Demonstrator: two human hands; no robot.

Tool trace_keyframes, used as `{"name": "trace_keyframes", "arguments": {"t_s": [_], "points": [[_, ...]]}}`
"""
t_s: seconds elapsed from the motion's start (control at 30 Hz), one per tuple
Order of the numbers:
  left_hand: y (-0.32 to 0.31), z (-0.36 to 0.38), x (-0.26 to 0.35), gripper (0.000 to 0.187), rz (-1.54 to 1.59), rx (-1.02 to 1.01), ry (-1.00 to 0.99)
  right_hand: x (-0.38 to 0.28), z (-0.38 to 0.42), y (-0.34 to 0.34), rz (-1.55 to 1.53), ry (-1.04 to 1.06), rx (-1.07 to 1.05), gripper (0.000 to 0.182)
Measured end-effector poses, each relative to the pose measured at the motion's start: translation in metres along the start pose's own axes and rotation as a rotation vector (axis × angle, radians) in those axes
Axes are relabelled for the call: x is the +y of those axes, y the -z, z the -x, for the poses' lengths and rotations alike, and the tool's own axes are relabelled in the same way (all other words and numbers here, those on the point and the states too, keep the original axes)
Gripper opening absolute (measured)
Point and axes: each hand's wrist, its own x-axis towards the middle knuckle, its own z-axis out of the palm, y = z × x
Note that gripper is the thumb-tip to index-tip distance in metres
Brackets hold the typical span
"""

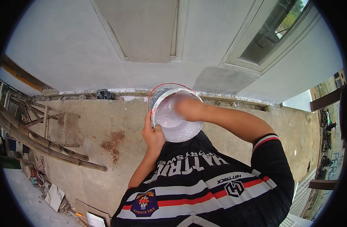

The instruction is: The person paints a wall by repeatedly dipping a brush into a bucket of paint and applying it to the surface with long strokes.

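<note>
Gripping white bucket (181, 132) of pale liquid (167, 115), right hand (188, 108) inside

Pale wall (143, 75) with a framed window (270, 36); stained concrete floor (82, 125); bamboo poles (60, 149) at left

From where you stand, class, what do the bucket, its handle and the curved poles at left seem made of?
Bucket: probably plastic, its rounded wall dulled by whitish splatter.
Handle: perhaps metal wire, red-finished, thin and evenly curved.
Poles: likely bamboo, unpainted brown, with what look like joints.
</note>
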Motion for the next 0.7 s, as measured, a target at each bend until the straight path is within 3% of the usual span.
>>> {"name": "trace_keyframes", "arguments": {"t_s": [0.3,0.4,0.53,0.63,0.7], "points": [[0.009,-0.004,-0.004,0.054,-0.053,-0.082,0.075,0.003,-0.018,-0.002,0.21,0.158,0.124,0.017],[0.011,-0.006,-0.01,0.053,-0.079,-0.101,0.058,0.002,-0.023,-0.007,0.173,0.055,-0.078,0.013],[0.009,-0.007,-0.019,0.053,-0.063,-0.091,-0.01,0.001,-0.017,-0.009,-0.074,-0.011,-0.072,0.014],[0.01,-0.005,-0.011,0.053,-0.084,-0.15,0.127,0.014,-0.018,-0.039,-0.217,-0.064,0.039,0.017],[0.01,-0.004,-0.015,0.053,-0.101,-0.147,0.117,0.017,-0.015,-0.054,-0.298,-0.096,0.151,0.019]]}}
